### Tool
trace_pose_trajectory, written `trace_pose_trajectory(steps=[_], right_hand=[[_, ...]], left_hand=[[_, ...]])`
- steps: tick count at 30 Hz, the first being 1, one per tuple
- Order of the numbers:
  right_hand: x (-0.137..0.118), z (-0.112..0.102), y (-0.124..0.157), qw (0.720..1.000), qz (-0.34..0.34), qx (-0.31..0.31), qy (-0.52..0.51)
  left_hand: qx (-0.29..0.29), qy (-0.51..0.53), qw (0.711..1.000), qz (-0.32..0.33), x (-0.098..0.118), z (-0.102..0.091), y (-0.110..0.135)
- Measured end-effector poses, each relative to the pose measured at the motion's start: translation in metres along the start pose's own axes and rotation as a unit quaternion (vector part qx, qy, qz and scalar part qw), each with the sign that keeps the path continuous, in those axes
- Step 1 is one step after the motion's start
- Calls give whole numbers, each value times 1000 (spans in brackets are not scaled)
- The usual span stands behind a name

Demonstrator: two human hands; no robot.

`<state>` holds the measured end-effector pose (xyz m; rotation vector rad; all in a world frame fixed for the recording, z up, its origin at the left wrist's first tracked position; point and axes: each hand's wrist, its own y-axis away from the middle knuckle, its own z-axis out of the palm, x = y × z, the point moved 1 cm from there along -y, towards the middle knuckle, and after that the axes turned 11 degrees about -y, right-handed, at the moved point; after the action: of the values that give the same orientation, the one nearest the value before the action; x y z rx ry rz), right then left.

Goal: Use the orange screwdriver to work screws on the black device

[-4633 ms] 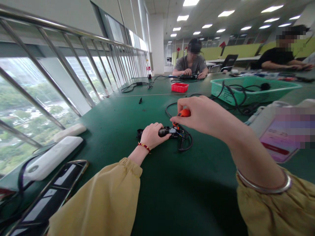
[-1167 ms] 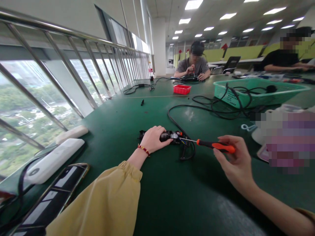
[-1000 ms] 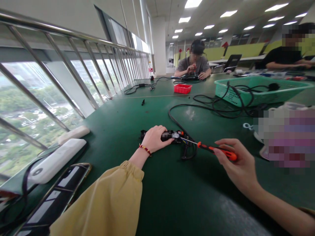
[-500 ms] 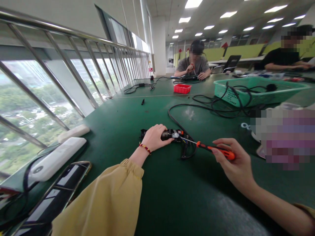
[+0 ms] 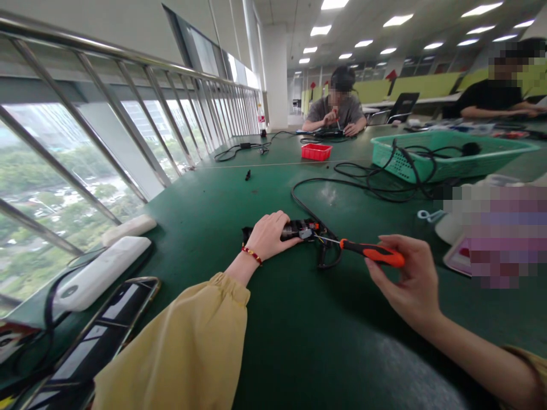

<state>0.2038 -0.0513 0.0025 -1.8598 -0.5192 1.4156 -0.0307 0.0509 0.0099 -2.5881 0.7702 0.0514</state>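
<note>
My left hand (image 5: 270, 234) is wrapped over a black, tube-shaped corded device (image 5: 291, 230) lying on the green table, and pins it there. At the device's right end its inside is exposed, with a grey part (image 5: 306, 233), an orange bit and thin wires. My right hand (image 5: 410, 276) grips an orange and black screwdriver (image 5: 374, 252) by the handle between thumb and fingers. The screwdriver's shaft points left, its tip at the wires beside the grey part; whether it touches them I cannot tell. A black cord (image 5: 307, 196) loops behind and around the device's right end.
Beyond the hands stand a red tray (image 5: 316, 152) and a green basket (image 5: 448, 162) with cables. A small black piece (image 5: 248, 175) lies farther left. A phone (image 5: 98, 336) and a white power bank-like block (image 5: 105, 273) lie near the railing (image 5: 128, 57). Two people sit across the table.
The screwdriver handle has turned slightly and lies a little flatter, with my right hand shifted a bit. The device has rolled or tilted slightly under my left hand.
</note>
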Motion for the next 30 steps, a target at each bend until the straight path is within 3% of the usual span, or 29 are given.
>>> trace_pose_trajectory(steps=[5,11,15,20,24,28,30], right_hand=[[3,-1,2,997,9,-65,34],[-1,-4,0,991,-108,-53,56],[-4,-4,0,985,-94,-118,83],[-2,-5,1,990,-112,-56,66],[1,-4,2,990,-69,-104,67],[-1,-5,1,994,-84,-34,63],[-3,-5,1,994,-91,-30,55]], left_hand=[[-28,5,999,-17,1,0,2],[-33,-16,999,-10,4,-1,2],[-38,-23,999,-8,4,-1,1],[-31,-14,999,3,4,-2,2],[-24,-22,999,5,2,-1,2],[-11,-25,1000,11,2,0,2],[-10,-23,1000,8,2,0,2]])
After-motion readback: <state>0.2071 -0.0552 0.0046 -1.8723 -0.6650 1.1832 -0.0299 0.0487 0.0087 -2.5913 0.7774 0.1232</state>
